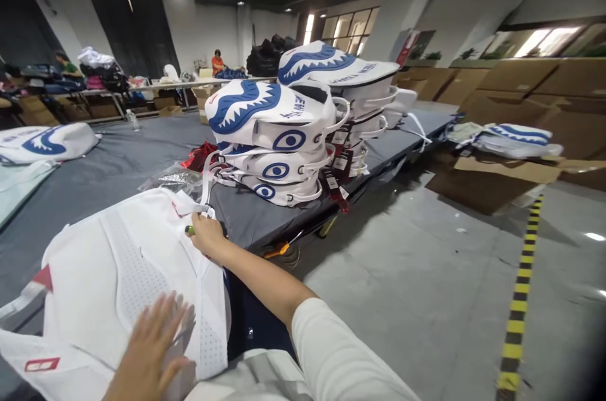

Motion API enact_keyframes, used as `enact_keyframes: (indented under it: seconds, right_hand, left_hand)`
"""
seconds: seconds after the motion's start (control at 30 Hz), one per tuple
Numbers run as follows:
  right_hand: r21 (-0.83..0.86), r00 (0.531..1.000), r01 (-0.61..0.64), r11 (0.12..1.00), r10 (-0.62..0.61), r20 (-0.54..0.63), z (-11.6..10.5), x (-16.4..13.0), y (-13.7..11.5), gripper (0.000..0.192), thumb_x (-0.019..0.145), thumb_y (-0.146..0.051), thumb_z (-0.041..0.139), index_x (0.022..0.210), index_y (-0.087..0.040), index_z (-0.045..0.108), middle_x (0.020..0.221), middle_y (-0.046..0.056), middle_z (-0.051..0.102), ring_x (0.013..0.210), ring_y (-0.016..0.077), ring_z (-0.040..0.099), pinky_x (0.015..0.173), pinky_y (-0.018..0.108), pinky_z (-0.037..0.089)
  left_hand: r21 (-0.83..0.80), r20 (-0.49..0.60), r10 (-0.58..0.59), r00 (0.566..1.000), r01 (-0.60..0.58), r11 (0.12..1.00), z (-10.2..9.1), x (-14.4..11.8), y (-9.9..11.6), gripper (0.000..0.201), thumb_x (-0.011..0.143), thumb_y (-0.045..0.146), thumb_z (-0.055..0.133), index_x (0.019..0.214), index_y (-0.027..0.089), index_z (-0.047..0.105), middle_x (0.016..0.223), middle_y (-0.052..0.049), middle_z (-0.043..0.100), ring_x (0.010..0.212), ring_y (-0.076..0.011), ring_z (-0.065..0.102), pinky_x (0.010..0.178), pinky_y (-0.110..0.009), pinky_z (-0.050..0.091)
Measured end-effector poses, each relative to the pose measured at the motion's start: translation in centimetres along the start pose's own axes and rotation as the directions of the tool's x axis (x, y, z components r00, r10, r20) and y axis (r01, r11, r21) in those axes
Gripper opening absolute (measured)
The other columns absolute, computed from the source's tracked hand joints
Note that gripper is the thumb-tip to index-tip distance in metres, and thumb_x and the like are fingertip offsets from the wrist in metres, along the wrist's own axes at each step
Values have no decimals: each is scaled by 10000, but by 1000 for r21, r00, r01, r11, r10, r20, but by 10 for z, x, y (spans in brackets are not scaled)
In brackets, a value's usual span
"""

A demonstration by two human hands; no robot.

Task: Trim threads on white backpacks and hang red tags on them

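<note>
A white backpack (89, 249) lies on the grey-covered table, its padded back panel and straps facing up. My left hand (154, 344) is open over its lower part, the fingers stretched out and slightly blurred; whether the palm presses on the fabric I cannot tell. At the backpack's upper right edge, my right hand (207, 237) is closed around a small green-ended tool (190, 230), mostly hidden in the fist. Close to those fingers runs a white strap (206, 180). Beyond it stands a stack of white backpacks (269, 136) with blue shark mouths and eyes.
A second backpack stack (338, 72) stands behind the first. Clear plastic (173, 180) lies near the red tags. Another backpack (57, 142) is at the far left of the table (156, 148). To the right, an open carton (492, 180) sits on the floor beside yellow-black tape (521, 287).
</note>
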State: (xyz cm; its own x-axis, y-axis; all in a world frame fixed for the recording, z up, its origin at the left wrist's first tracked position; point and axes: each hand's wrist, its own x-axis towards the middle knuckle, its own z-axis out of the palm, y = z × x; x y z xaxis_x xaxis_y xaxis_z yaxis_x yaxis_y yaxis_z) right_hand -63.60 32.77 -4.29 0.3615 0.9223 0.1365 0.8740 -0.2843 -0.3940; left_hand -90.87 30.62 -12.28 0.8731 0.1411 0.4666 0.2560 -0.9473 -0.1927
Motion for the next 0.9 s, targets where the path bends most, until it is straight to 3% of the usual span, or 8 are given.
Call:
enact_keyframes:
  seconds: [0.1,0.17,0.27,0.4,0.47,0.57,0.7,0.9]
  right_hand:
    - [0,1000,-11,1000,11,-1,-5,-11,0,449,918,-299,575,1307,-117,445,1186,164,679,1011,278,692,797,372,533]
    - [8,999,-31,999,31,-5,-8,-19,0,433,917,-317,576,1284,-125,453,1169,152,683,984,272,696,782,363,532]
    - [53,999,-9,999,11,-38,-10,-32,0,390,919,-324,561,1261,-162,466,1166,114,688,972,255,693,776,345,524]
    - [116,998,51,992,-45,-50,-15,-37,-2,400,887,-271,567,1268,-188,476,1178,93,690,993,244,682,789,322,501]
    - [124,999,32,992,-31,-13,-17,-32,0,392,892,-278,572,1267,-197,491,1173,91,696,1001,240,681,791,311,487]
    - [116,998,-21,993,14,61,-17,-16,7,361,917,-342,586,1254,-229,526,1153,78,710,1005,226,684,773,287,464]
    - [116,995,-44,992,33,97,-11,3,16,289,926,-348,587,1191,-231,582,1108,71,727,990,218,688,751,273,448]
    - [99,992,-59,993,47,116,-2,4,21,375,946,-318,551,1304,-206,547,1149,99,714,1035,220,669,784,277,454]
  left_hand:
    - [61,-25,51,998,-49,997,57,-11,23,747,932,488,484,1589,244,227,1473,-149,528,1338,-334,506,1086,-499,371]
    - [78,-49,61,997,-57,995,71,-13,27,733,945,450,470,1589,201,225,1428,-174,565,1290,-340,545,1054,-494,390]
    - [-31,-100,114,988,-118,993,50,14,7,594,958,374,488,1502,152,401,1314,-166,637,1189,-291,602,1010,-409,436]
    - [36,-223,24,975,-16,999,2,107,-54,342,933,211,545,1271,175,585,1280,-167,635,1215,-310,567,1048,-464,398]
    - [96,-123,47,991,-35,995,-8,154,-87,188,946,266,542,1044,166,666,1117,-157,684,1075,-303,610,997,-469,416]
    - [91,123,100,987,-111,990,-4,197,-120,261,939,381,568,821,171,669,802,-106,666,793,-265,603,806,-428,440]
    - [8,247,92,965,-97,995,14,203,-124,288,938,389,574,799,159,676,760,-86,660,759,-240,587,754,-396,373]
    - [-193,211,213,954,-173,966,30,189,-106,368,995,439,469,856,170,677,797,-57,675,795,-201,548,848,-379,333]
